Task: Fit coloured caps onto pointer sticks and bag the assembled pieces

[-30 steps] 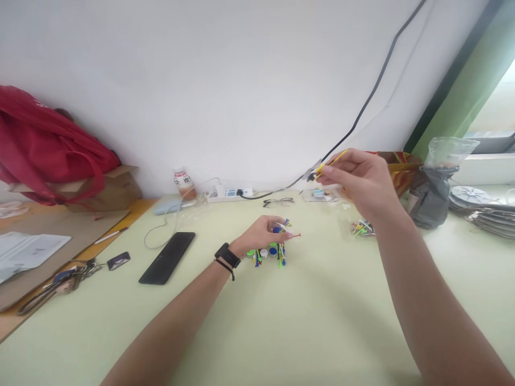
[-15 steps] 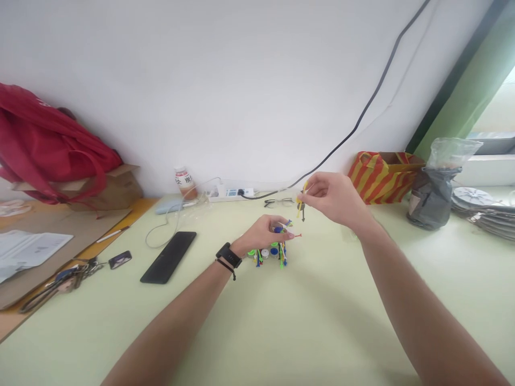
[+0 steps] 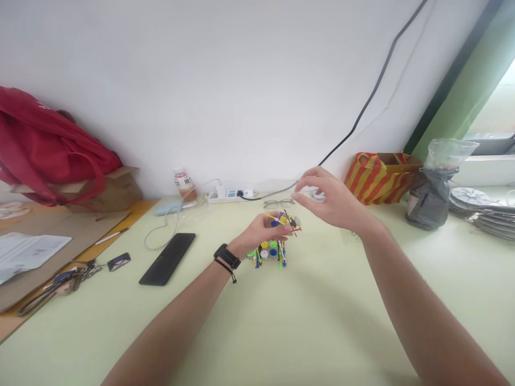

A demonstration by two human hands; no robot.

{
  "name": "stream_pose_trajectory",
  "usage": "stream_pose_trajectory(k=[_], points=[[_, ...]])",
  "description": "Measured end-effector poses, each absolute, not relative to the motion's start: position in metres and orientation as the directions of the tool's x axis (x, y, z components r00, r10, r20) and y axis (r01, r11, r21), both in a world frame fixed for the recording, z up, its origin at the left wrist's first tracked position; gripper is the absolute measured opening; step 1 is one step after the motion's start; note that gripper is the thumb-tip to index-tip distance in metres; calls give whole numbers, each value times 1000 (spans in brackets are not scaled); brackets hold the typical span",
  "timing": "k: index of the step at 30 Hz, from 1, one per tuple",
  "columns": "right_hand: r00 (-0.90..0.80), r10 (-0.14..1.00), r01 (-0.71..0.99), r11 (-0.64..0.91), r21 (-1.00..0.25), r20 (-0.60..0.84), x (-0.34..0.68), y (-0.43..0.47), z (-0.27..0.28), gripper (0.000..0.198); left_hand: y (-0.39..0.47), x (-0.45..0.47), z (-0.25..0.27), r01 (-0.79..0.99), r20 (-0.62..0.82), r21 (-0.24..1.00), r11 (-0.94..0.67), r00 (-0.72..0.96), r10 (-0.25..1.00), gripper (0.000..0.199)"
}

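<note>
My left hand [image 3: 267,229], with a black watch on its wrist, grips a bunch of small coloured plastic toy pieces [image 3: 285,219]. Thin yellow, red and dark sticks poke out past its thumb, with round discs among them. Just below that hand, on the table, sit several round coloured discs [image 3: 264,253] and upright plastic sticks [image 3: 280,256] in blue, green and white. Up and to the right hovers my right hand [image 3: 324,197], thumb and fingers apart, with nothing visible between them. How the held pieces join is too small to tell.
Glasses [image 3: 278,203] lie behind the hands, near a power strip [image 3: 229,194] and a bottle [image 3: 184,185]. Left are a black phone [image 3: 168,259], keys [image 3: 76,276] and a red bag [image 3: 52,139]. A striped bag [image 3: 376,178] and grey bag [image 3: 431,198] stand right.
The yellow and dark pieces have left my right hand, whose fingers have opened. Yellow and dark pieces now show in the bunch at my left hand.
</note>
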State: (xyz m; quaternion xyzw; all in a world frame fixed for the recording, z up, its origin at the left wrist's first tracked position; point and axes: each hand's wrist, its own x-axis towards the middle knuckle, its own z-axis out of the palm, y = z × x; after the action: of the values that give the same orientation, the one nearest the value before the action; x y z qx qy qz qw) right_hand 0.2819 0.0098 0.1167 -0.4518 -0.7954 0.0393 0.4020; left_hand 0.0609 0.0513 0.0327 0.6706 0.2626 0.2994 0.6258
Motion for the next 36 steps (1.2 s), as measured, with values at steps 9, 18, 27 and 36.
stream_pose_trajectory(k=[9, 18, 27, 36], points=[[-446, 789, 601, 613, -512, 422, 283, 1, 123, 12, 41, 65, 47, -23, 147, 981, -191, 731, 666, 46], [-459, 801, 497, 590, -636, 384, 285, -27, 115, 13, 8, 60, 54, 13, 221, 955, -295, 631, 743, 30], [-407, 841, 269, 483, -834, 356, 280, -57, 65, 20, -25, 41, 43, 53, 154, 961, -270, 710, 687, 22], [-423, 880, 65, 270, -961, 219, 276, -56, 22, 31, -19, 26, 3, 46, 131, 978, -205, 626, 769, 23]])
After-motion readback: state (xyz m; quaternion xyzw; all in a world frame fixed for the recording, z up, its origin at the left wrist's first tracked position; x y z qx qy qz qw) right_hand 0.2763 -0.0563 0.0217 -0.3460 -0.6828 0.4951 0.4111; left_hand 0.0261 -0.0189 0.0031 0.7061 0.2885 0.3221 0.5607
